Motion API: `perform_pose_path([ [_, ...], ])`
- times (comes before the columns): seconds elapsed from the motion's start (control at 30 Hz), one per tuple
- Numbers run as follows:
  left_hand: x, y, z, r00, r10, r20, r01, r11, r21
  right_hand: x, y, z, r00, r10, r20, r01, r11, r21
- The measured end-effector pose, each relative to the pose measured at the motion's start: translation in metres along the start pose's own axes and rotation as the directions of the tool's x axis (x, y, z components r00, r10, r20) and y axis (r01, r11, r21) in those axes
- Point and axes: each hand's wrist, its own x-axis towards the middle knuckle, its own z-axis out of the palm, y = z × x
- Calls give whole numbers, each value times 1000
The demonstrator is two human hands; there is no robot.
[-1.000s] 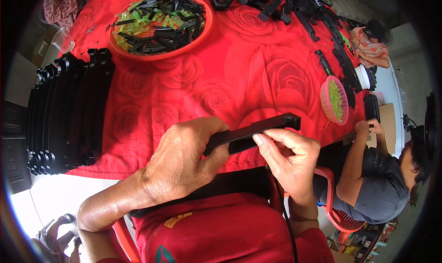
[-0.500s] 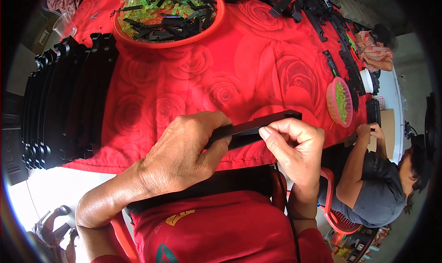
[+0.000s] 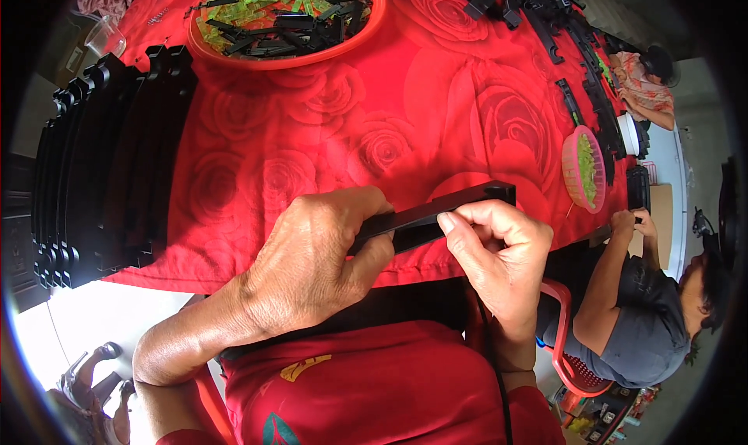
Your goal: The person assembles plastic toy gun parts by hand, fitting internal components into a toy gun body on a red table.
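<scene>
A long black plastic piece (image 3: 444,213), shaped like a narrow bar, is held above the near edge of the table. My left hand (image 3: 315,254) is wrapped round its left end, closed, thumb below and fingers over the top. Toward its right end my right hand (image 3: 499,246) pinches the lower side between thumb and bent fingers. Whether a smaller part sits in that pinch is hidden by the fingertips. The piece tilts slightly, its right end higher.
A red basin (image 3: 292,62) holds black and yellow-green plastic parts. Stacked black long pieces (image 3: 109,165) stand at the left edge. A pink basket (image 3: 573,176) of green bits sits right, near loose black parts (image 3: 538,32). A co-worker (image 3: 647,313) sits at the right on a red chair (image 3: 565,351).
Both hands keep their hold on the black piece, which has barely moved. The view has shifted slightly, so the basin sits a little higher and the basket farther right.
</scene>
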Motion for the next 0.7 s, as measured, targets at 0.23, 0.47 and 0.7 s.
perform_pose_path([
  [0.23,0,2,3,1000,-25,1,25,1000,-10,-5,-2,3,999,-16,-33,14,999,-52],
  [0.47,-4,3,11,995,55,-81,-52,998,36,-9,4,5,994,-67,-89,63,997,-51],
  [0.7,-7,-1,13,990,109,-95,-98,989,107,-11,3,6,989,-103,-107,96,993,-74],
])
